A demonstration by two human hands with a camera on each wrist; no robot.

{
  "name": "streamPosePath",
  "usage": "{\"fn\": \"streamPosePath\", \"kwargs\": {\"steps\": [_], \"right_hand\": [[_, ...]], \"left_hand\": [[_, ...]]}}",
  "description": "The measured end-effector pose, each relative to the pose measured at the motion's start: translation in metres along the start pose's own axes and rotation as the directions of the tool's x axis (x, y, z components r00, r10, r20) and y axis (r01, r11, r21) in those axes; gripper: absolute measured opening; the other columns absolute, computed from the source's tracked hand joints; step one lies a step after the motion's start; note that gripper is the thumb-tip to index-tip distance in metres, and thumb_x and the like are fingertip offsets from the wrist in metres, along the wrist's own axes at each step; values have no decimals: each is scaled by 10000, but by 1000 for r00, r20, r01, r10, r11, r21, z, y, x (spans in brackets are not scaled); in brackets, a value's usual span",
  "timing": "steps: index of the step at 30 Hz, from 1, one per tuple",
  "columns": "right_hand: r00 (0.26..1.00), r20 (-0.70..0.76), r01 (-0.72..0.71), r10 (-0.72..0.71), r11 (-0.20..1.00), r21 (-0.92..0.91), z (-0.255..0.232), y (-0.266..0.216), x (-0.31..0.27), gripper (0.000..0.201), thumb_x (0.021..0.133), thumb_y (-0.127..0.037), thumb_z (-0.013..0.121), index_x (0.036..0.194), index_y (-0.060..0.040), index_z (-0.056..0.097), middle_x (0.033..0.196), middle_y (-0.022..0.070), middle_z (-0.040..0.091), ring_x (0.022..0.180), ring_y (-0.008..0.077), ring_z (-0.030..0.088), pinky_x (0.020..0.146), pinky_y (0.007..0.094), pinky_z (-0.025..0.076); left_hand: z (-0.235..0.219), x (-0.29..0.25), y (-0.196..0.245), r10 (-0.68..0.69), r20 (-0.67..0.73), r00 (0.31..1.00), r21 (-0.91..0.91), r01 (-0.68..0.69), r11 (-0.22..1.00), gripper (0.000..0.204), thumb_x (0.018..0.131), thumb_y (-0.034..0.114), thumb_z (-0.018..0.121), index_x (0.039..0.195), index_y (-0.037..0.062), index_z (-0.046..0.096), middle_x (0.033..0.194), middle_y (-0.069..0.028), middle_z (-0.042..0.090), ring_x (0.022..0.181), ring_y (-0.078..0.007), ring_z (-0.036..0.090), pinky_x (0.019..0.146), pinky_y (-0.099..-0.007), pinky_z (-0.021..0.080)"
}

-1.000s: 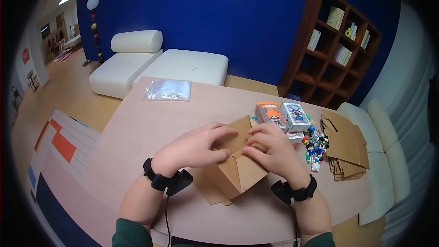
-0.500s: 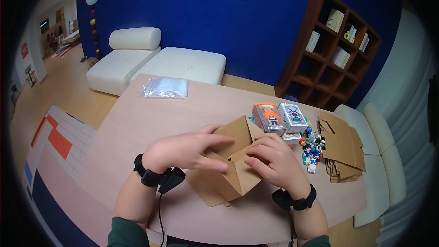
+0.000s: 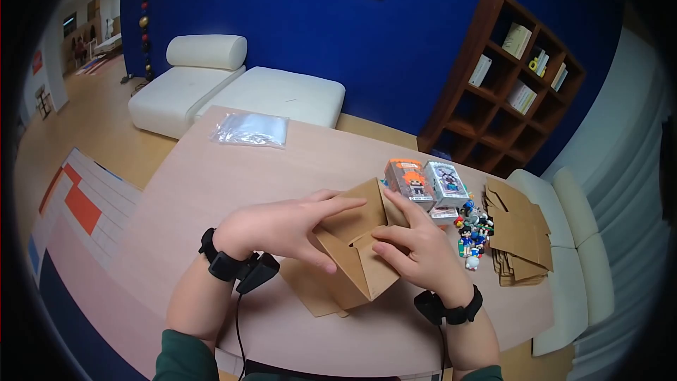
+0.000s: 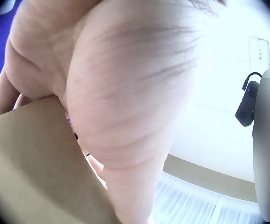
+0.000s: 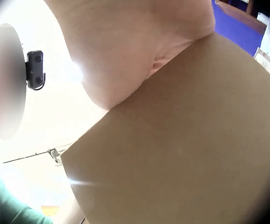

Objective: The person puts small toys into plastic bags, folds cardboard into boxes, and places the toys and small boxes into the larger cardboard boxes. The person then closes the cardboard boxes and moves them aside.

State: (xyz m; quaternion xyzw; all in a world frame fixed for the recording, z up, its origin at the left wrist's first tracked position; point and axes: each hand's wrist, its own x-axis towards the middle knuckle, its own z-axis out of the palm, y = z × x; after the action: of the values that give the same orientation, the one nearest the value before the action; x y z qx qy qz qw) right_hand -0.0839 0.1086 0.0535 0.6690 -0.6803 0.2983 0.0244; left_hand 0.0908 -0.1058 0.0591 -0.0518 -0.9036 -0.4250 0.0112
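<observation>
A brown cardboard box [image 3: 356,276] stands tilted on the table, its top open and flaps folded inward. My left hand [image 3: 285,228] lies over its left rim, fingers straight and spread, the thumb along the near left edge. My right hand [image 3: 423,250] grips the right rim, with the index finger reaching along the far right side and the other fingers and thumb bent onto an inner flap [image 3: 374,257]. Both wrist views show a plain cardboard wall [image 4: 32,154] under the palms, and the fingertips are hidden there.
Two boxed figures [image 3: 409,182] stand behind the box, beside a heap of small toy figures [image 3: 474,233]. Flattened cardboard boxes [image 3: 520,233] lie stacked at the right. Clear plastic bags [image 3: 250,130] lie at the far left of the table [image 3: 190,190].
My left fingers have spread and the thumb has moved down the near left edge. My right index finger has straightened out toward the far corner. The box opening shows wider.
</observation>
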Motion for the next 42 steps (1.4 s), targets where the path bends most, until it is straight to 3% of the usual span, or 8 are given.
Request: {"fn": "streamPosePath", "kwargs": {"steps": [4, 10, 14, 16, 20, 25, 37, 42], "right_hand": [[999, -15, -31, 31, 999, 32, 6, -3, 0, 325, 897, -281, 713, 1110, -36, 736, 1473, 269, 472, 1338, 414, 492, 1088, 441, 422], [846, -504, -163, 173, 985, 64, 38, 8, -19, 546, 1002, -391, 551, 1426, -50, 506, 1546, 262, 325, 1416, 413, 366, 1158, 489, 306], [819, -506, -145, 272, 950, 276, 42, 18, -30, 585, 989, -339, 594, 1477, -60, 431, 1577, 263, 257, 1440, 398, 332, 1162, 485, 301], [887, -213, -347, 410, 895, 280, 28, 16, -36, 593, 960, -268, 651, 1472, -64, 435, 1580, 275, 244, 1440, 396, 336, 1168, 495, 287], [988, -118, -106, 98, 992, -63, 8, 10, -31, 310, 929, -214, 689, 1211, -86, 707, 1412, 192, 535, 1410, 400, 394, 1150, 482, 320], [977, -23, -206, 210, 971, 118, 11, 5, -23, 227, 924, -223, 689, 1088, -91, 772, 1360, 184, 584, 1376, 409, 423, 1127, 487, 342], [967, -216, -145, 137, 989, -19, 24, 9, -29, 470, 969, -237, 624, 1406, -79, 546, 1576, 276, 280, 1441, 418, 310, 1165, 472, 276], [760, -502, -191, 414, 879, 436, 40, 3, -33, 670, 992, -188, 588, 1532, 10, 244, 1597, 239, 252, 1485, 343, 248, 1195, 454, 243]], "left_hand": [[1, -1, -2, -2, -5, 1000, 4, 2, 1000, 1046, 751, 285, 899, 1592, 184, 285, 1561, -185, 315, 1275, -302, 538, 986, -355, 533], [0, -1, -4, 24, -25, 999, 60, -22, 998, 1052, 740, 271, 900, 1589, 168, 288, 1535, -181, 367, 1305, -324, 510, 1004, -373, 517], [1, -6, -3, -3, -50, 999, 85, 7, 996, 1030, 746, 274, 894, 1582, 156, 304, 1512, -177, 404, 1315, -325, 500, 1017, -389, 506], [2, -7, 3, -31, -84, 996, 104, 39, 994, 1005, 754, 286, 887, 1574, 148, 322, 1499, -179, 424, 1289, -332, 525, 1025, -389, 502], [3, -5, 10, -42, -59, 997, 66, 46, 997, 977, 762, 294, 881, 1564, 147, 342, 1503, -181, 421, 1255, -335, 556, 1012, -381, 511], [3, -7, 7, -64, -37, 997, 129, 68, 989, 904, 791, 282, 863, 1545, 156, 382, 1500, -197, 392, 1232, -321, 585, 982, -372, 538], [2, -6, 15, -48, -25, 999, 102, 50, 993, 878, 804, 212, 847, 1545, 151, 380, 1531, -169, 377, 1270, -317, 554, 1022, -376, 513], [-3, -11, 23, -26, -107, 994, 2, 27, 1000, 893, 802, 189, 845, 1557, 151, 369, 1507, -154, 463, 1267, -291, 555, 1054, -382, 479]]}}
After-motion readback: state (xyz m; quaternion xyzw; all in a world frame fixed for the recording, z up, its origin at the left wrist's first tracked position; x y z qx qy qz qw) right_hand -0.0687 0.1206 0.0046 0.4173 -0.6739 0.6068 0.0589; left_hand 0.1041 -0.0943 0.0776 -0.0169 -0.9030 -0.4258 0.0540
